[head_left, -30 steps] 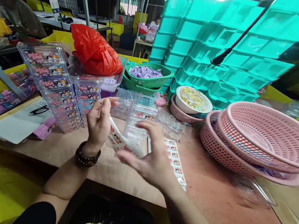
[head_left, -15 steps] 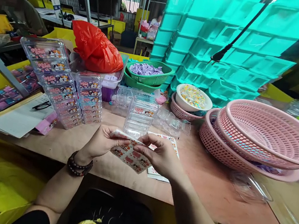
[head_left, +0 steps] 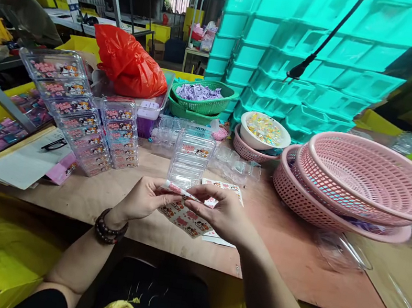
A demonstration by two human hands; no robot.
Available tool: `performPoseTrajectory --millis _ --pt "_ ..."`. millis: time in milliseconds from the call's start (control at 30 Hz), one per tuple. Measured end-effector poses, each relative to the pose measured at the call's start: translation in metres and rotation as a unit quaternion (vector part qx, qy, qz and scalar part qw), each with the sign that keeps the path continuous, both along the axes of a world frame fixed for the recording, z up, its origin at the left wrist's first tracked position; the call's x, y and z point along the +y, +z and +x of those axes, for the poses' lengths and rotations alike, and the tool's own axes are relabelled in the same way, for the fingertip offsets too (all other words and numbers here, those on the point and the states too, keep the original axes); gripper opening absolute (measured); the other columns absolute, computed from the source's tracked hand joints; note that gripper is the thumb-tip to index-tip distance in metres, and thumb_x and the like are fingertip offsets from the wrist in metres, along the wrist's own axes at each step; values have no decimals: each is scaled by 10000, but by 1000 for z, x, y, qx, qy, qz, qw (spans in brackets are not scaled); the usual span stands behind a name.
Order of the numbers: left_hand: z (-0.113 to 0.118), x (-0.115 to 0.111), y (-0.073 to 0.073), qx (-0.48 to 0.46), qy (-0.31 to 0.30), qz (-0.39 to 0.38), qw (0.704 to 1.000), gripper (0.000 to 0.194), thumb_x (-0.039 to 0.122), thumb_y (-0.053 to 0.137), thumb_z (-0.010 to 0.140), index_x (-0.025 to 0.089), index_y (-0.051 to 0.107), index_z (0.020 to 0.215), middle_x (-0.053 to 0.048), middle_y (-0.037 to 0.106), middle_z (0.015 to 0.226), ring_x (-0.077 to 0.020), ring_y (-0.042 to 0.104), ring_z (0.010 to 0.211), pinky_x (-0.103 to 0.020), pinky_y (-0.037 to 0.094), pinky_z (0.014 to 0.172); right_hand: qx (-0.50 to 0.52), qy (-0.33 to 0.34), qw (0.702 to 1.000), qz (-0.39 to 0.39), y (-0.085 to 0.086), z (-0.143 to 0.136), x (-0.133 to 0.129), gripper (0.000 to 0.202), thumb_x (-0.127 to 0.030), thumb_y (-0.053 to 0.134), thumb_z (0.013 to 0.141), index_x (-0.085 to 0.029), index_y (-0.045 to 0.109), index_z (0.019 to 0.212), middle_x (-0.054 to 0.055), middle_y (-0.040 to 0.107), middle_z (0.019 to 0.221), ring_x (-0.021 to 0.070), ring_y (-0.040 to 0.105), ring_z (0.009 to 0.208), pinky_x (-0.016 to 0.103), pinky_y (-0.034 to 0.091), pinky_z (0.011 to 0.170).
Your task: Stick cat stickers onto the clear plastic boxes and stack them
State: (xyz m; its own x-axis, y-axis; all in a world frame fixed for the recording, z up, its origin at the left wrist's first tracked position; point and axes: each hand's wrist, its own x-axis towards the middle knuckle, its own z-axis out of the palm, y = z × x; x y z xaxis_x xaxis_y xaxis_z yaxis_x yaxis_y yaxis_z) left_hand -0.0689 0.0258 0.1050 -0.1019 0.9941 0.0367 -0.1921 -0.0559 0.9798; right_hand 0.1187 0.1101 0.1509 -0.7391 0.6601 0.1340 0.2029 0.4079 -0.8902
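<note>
Both my hands hold a sticker sheet (head_left: 188, 220) printed with small cartoon figures and pink lettering, its top edge bent over. My left hand (head_left: 144, 199) pinches it at the left end, thumb in front. At the upper right, the thumb and fingers of my right hand (head_left: 221, 212) are closed on the sheet; whether they also grip a single sticker I cannot tell. More sticker sheets (head_left: 220, 239) lie on the table behind and below my right hand. Just beyond my hands stands a stack of clear plastic boxes (head_left: 191, 159), the top one bearing a cartoon sticker.
Stickered clear boxes (head_left: 83, 124) stand in leaning stacks at left, near a red plastic bag (head_left: 128, 66). Pink baskets (head_left: 372, 204) are piled at right. Behind are a green basket (head_left: 202, 104), a white bowl (head_left: 247, 135) and tall turquoise bins (head_left: 265, 42). A person (head_left: 26, 16) is at far left.
The sheet's upper edge is bent over further toward me, and my hands have shifted slightly to the right. The whole view has moved a little.
</note>
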Motion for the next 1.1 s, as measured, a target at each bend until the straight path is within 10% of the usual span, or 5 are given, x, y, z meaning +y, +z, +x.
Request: performPoseTrajectory --millis 267,433,600,867,1100 --pt "4 6 -10 16 43 -28 999 436 519 876 628 120 790 782 -79 762 709 -175 676 585 -264 549 538 43 -73 985 149 -7 0 -10 199 -394 660 895 -237 748 812 36 757 786 191 684 711 359 542 724" --pt "4 5 -14 -28 8 -49 998 515 590 863 612 138 793 850 -61 754 723 -144 647 586 -253 532 582 52 -165 887 428 -22 6 -12 142 -232 663 900 -346 741 867 -2 757 1124 248 669 1033 577 352 1080" --pt "-5 -6 -15 -10 -112 -53 992 532 631 840 623 139 798 821 -103 748 723 -170 650 610 -279 526 615 111 -88 832 537 -57 34 -20 387 -176 722 831 -510 710 1025 -77 759 870 189 658 778 474 439 1004" --pt "-27 -13 -22 15 -89 -21 996 286 450 709 718 170 737 669 -89 705 725 -186 619 639 -308 497 611 106 -104 947 283 -21 28 -15 113 -262 601 922 -281 710 943 40 745 857 209 677 796 400 541 789" --pt "-54 1 -18 68 46 33 996 635 651 370 861 203 555 450 -34 393 442 -131 357 432 -292 288 435 72 -101 991 42 -7 -12 28 288 -477 632 871 -197 603 810 -7 599 688 120 514 606 264 419 565"
